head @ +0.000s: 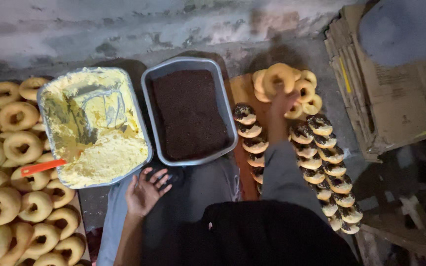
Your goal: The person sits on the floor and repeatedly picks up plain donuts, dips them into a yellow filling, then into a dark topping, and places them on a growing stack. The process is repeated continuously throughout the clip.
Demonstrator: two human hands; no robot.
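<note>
A heap of plain doughnuts (pixel 13 197) fills the lower left of the frame, ready beside the tray of yellow cream (pixel 94 128) with its orange-handled spatula (pixel 43 167) and the tray of dark sprinkles (pixel 191 113) at centre. Right of these, coated doughnuts (pixel 321 157) lie in overlapping rows — packed to save board space. The right hand (pixel 282 101) closes on a stacked plain doughnut (pixel 278 76) at upper centre-right; the left hand (pixel 146 192) rests open and empty on the knee.
</note>
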